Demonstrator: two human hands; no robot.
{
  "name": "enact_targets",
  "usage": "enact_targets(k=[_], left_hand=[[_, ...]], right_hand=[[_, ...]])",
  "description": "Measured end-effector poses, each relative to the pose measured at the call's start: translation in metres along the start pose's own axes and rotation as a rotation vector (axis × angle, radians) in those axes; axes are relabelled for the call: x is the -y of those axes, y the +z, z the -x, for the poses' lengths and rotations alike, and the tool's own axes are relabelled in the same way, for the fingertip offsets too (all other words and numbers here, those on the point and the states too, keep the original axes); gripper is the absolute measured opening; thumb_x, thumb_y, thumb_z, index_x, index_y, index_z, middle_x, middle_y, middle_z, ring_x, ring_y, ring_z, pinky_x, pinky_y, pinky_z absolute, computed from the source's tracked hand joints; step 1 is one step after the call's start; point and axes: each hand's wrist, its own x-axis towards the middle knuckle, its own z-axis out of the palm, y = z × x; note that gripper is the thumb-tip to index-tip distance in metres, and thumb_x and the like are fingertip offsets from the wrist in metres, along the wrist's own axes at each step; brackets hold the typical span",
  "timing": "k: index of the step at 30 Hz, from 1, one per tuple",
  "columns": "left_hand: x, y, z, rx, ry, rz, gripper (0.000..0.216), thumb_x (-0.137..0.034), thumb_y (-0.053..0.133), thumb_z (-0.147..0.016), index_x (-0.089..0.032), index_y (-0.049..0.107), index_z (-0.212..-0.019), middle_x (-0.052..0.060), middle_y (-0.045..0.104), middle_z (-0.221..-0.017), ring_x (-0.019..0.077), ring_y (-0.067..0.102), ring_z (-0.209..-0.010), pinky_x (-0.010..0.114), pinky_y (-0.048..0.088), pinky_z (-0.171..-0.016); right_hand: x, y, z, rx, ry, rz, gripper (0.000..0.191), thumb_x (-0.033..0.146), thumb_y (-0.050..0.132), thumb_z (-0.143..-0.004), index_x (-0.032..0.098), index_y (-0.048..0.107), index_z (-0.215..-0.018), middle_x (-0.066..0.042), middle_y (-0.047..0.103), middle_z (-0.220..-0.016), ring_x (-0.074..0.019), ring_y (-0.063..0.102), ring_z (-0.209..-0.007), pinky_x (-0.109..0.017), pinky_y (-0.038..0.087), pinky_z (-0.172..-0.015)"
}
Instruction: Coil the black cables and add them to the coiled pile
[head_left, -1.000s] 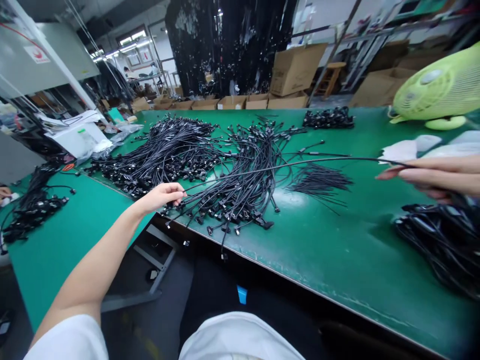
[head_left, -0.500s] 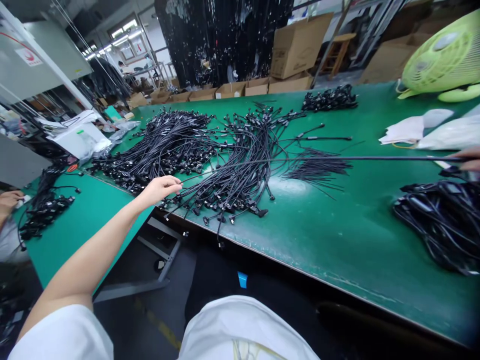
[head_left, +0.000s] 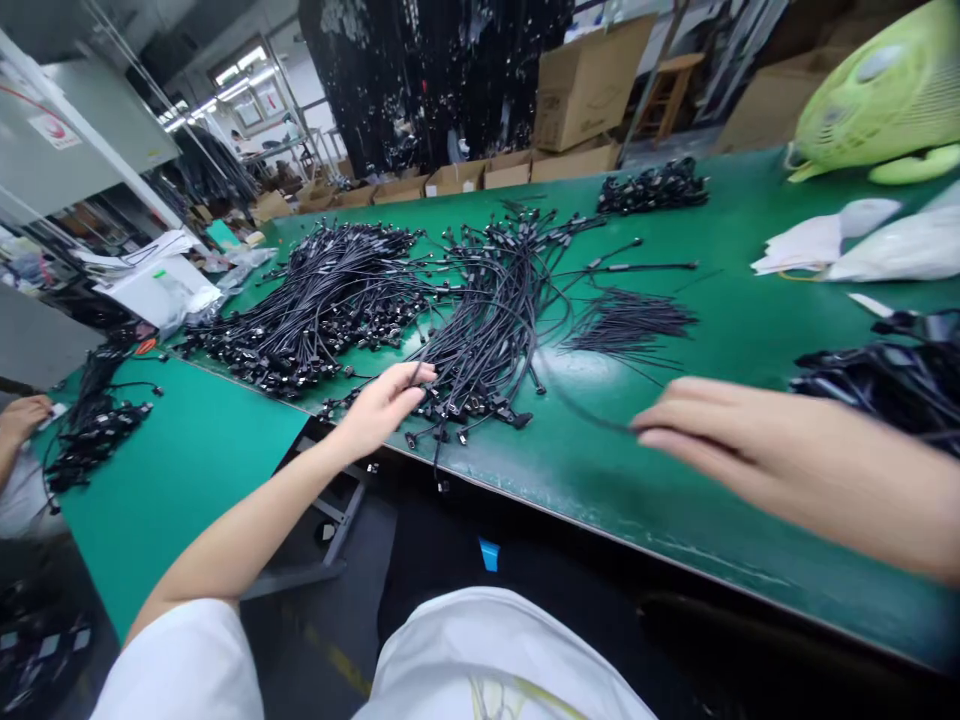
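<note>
- Black and thin, a single cable meets the fingertips of the right hand, near right. The fingers lie long and pressed together, a closed grip that seems to pinch the cable's end, though blur softens it.
- The cable runs left into the middle cable pile. The left hand rests there, fingers loosely curled over connector ends at the near edge; whether that grip holds one cannot be told.
- The green desk also carries a second loose pile further left, a spray of fine wires, and a dense gathered heap at the right edge.
- By the look of the piles, one cable is in hand and most lie loose and unsorted.
- Far right stands a lime-green fan. At the left edge, another person's hand rests by a separate desk.
</note>
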Motion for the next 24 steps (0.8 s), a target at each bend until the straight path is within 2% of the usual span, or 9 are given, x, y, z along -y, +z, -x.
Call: enact_targets(k=[1, 3, 5, 7, 10, 14, 18, 21, 24], left_hand=[[-0.002, 0.015, 0.002, 0.055, 0.066, -0.05, 0.031, -0.034, 0.061, -0.088, -0.019, 0.065, -0.115, 0.01, 0.059, -0.133, 0.0245, 0.053, -0.125, 0.04, 0.039, -0.109], [-0.006, 0.043, 0.008, 0.216, 0.122, -0.088, 0.033, -0.032, 0.054, -0.092, -0.019, 0.062, -0.122, 0.01, 0.061, -0.131, 0.0231, 0.053, -0.125, 0.039, 0.035, -0.112], [-0.01, 0.063, 0.015, 0.383, 0.065, -0.041, 0.03, -0.032, 0.053, -0.093, -0.018, 0.064, -0.117, 0.009, 0.068, -0.111, 0.0205, 0.06, -0.109, 0.036, 0.042, -0.102], [-0.012, 0.071, 0.019, 0.46, -0.046, 0.111, 0.027, -0.036, 0.053, -0.094, -0.016, 0.065, -0.108, 0.004, 0.066, -0.083, 0.0157, 0.061, -0.081, 0.03, 0.048, -0.082], [-0.01, 0.062, 0.019, 0.412, -0.194, 0.403, 0.03, -0.042, 0.058, -0.09, -0.013, 0.066, -0.095, -0.003, 0.047, -0.059, 0.0088, 0.045, -0.055, 0.023, 0.041, -0.057], [0.001, 0.027, 0.017, 0.408, -0.389, 0.582, 0.028, -0.038, 0.068, -0.084, -0.01, 0.067, -0.084, -0.006, 0.035, -0.054, 0.005, 0.031, -0.047, 0.017, 0.03, -0.044], [0.007, -0.002, 0.017, 0.2, -0.367, 0.786, 0.022, -0.031, 0.071, -0.081, -0.009, 0.069, -0.084, -0.009, 0.027, -0.052, 0.003, 0.023, -0.042, 0.013, 0.026, -0.038], [0.002, -0.005, 0.012, 0.028, -0.297, 0.868, 0.022, -0.025, 0.069, -0.082, -0.008, 0.069, -0.094, -0.008, 0.031, -0.055, 0.0021, 0.029, -0.043, 0.011, 0.029, -0.038], [-0.002, 0.012, 0.002, -0.043, -0.227, 0.77, 0.033, -0.02, 0.069, -0.079, -0.009, 0.066, -0.111, -0.003, 0.05, -0.069, 0.0029, 0.046, -0.052, 0.012, 0.034, -0.042]], right_hand=[[0.014, 0.007, -0.007, 0.056, -0.05, -0.068, 0.039, 0.044, 0.036, -0.099, 0.024, 0.068, -0.091, -0.006, 0.065, -0.088, -0.0173, 0.062, -0.077, -0.03, 0.048, -0.069], [0.036, 0.016, -0.022, 0.06, -0.131, -0.154, 0.036, 0.038, 0.037, -0.1, 0.021, 0.067, -0.09, -0.005, 0.064, -0.085, -0.0151, 0.061, -0.076, -0.027, 0.046, -0.068], [0.043, 0.018, -0.036, -0.047, -0.146, -0.14, 0.034, 0.035, 0.038, -0.099, 0.018, 0.066, -0.088, -0.005, 0.063, -0.084, -0.0154, 0.06, -0.077, -0.026, 0.044, -0.068], [0.037, 0.016, -0.044, -0.112, -0.132, -0.093, 0.033, 0.035, 0.04, -0.098, 0.018, 0.066, -0.087, -0.006, 0.064, -0.085, -0.0161, 0.06, -0.078, -0.027, 0.042, -0.068], [0.01, 0.012, -0.046, -0.061, -0.089, -0.047, 0.029, 0.04, 0.047, -0.096, 0.019, 0.067, -0.091, -0.005, 0.066, -0.088, -0.016, 0.06, -0.077, -0.026, 0.041, -0.067], [-0.037, 0.012, -0.034, -0.049, 0.075, -0.015, 0.028, 0.041, 0.052, -0.094, 0.019, 0.069, -0.096, -0.006, 0.069, -0.091, -0.0163, 0.063, -0.082, -0.028, 0.043, -0.072], [-0.066, 0.02, -0.017, -0.093, 0.222, 0.028, 0.026, 0.032, 0.049, -0.096, 0.015, 0.069, -0.098, -0.01, 0.07, -0.099, -0.0161, 0.062, -0.094, -0.028, 0.043, -0.084], [-0.055, 0.033, -0.007, -0.119, 0.142, 0.102, 0.024, 0.027, 0.049, -0.096, 0.015, 0.067, -0.108, -0.01, 0.069, -0.101, -0.0166, 0.063, -0.093, -0.027, 0.044, -0.08], [-0.016, 0.049, -0.003, -0.055, -0.058, 0.244, 0.023, 0.024, 0.045, -0.097, 0.017, 0.067, -0.101, -0.006, 0.066, -0.081, -0.0158, 0.06, -0.068, -0.028, 0.036, -0.057]])
